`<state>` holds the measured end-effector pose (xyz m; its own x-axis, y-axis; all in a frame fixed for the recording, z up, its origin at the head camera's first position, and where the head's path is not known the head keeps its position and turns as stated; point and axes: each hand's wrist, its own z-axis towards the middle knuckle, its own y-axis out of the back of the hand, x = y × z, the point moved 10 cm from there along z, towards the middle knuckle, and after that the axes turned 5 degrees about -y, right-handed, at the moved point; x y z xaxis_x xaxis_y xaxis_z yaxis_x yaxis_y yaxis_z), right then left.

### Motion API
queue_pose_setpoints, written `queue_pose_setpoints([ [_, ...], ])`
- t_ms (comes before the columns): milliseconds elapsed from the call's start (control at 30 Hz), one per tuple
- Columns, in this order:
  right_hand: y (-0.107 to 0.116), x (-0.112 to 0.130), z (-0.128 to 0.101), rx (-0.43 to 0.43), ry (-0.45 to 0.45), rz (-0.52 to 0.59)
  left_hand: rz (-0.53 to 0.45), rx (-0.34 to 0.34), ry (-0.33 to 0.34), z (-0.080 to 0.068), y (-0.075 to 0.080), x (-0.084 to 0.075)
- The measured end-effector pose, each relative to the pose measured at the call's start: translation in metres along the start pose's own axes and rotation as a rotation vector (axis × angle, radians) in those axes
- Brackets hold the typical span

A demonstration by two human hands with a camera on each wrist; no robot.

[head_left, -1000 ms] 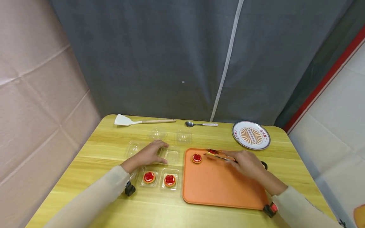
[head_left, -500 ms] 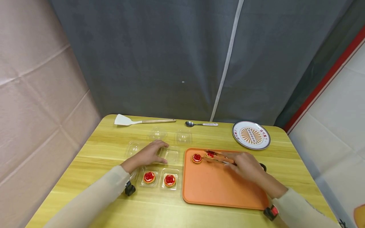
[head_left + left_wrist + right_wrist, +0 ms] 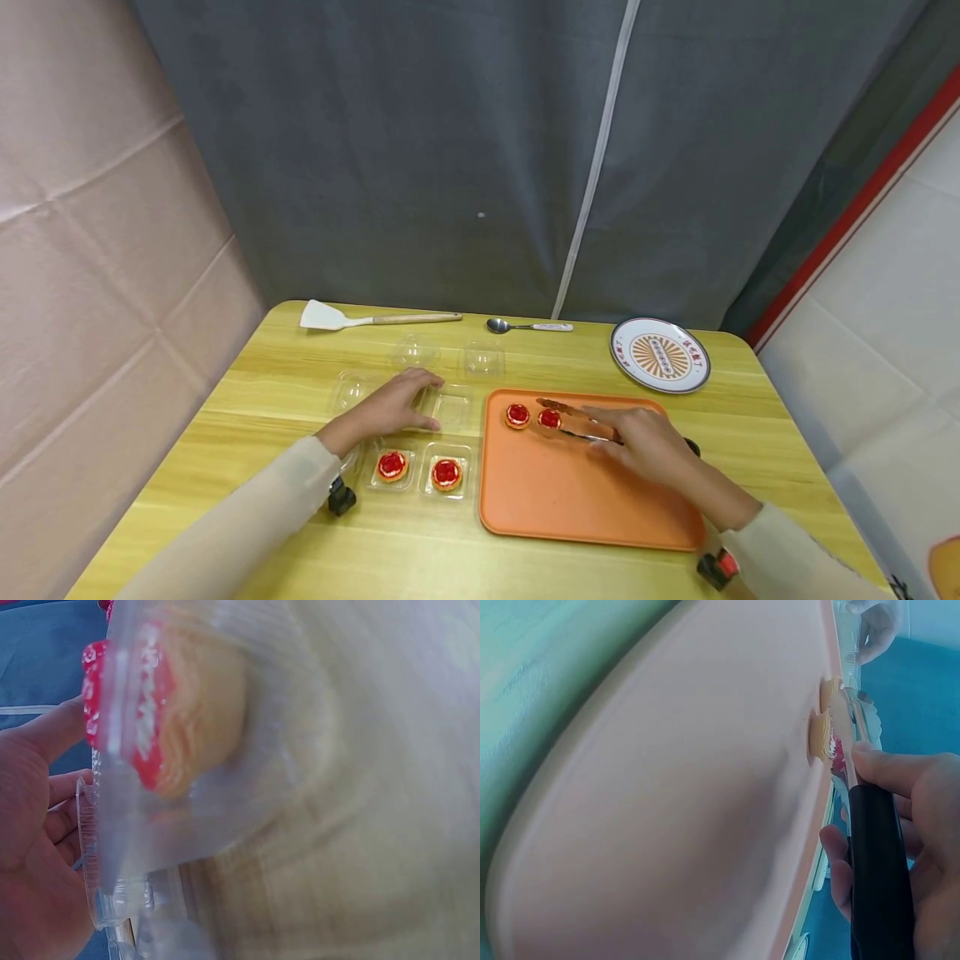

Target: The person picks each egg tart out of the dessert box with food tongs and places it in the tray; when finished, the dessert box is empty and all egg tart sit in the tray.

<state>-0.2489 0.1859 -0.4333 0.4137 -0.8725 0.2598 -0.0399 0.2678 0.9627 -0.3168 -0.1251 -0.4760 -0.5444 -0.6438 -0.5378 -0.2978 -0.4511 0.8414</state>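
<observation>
My right hand [image 3: 648, 442] grips metal tongs [image 3: 562, 407]; their black handle [image 3: 881, 870] fills the palm in the right wrist view. The tongs' arms stand apart on either side of a red-topped tart [image 3: 550, 418] on the orange tray [image 3: 577, 500]. A second red-topped tart [image 3: 517, 416] lies just left of it. My left hand [image 3: 386, 408] has thumb and fingers spread beside a clear plastic container [image 3: 452, 408] with no tart inside; whether it touches that container is unclear. Nearer, two tarts [image 3: 393, 467] sit in clear containers, one blurred large in the left wrist view.
Clear container lids [image 3: 483, 360] stand further back on the wooden table [image 3: 405, 558]. Along the far edge lie a white spatula [image 3: 322, 317] with a wooden handle and a spoon [image 3: 498, 326]. A patterned plate [image 3: 693, 375] is at back right.
The tart between the tongs has gone from tilted in their grasp to lying flat on the tray, and the tongs have spread apart. My left hand has stayed in place.
</observation>
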Motion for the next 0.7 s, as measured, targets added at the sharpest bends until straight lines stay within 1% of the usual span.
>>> queue_pose_setpoints([
  [133, 0.003, 0.001, 0.000, 0.002, 0.010, 0.015, 0.021, 0.003, -0.003, -0.001, 0.000, -0.003],
  [367, 0.009, 0.008, 0.002, -0.006, 0.032, 0.017, 0.094, 0.010, 0.000, -0.002, -0.001, -0.004],
  [500, 0.011, 0.016, 0.005, -0.009, 0.040, 0.018, 0.145, 0.018, 0.000, -0.001, 0.000, -0.007],
  [633, 0.011, 0.029, 0.008, 0.009, 0.048, 0.032, 0.162, 0.012, -0.001, -0.003, 0.006, -0.010],
  [700, 0.009, 0.037, 0.010, 0.022, 0.060, 0.041, 0.157, 0.005, 0.000, -0.007, 0.009, -0.011],
])
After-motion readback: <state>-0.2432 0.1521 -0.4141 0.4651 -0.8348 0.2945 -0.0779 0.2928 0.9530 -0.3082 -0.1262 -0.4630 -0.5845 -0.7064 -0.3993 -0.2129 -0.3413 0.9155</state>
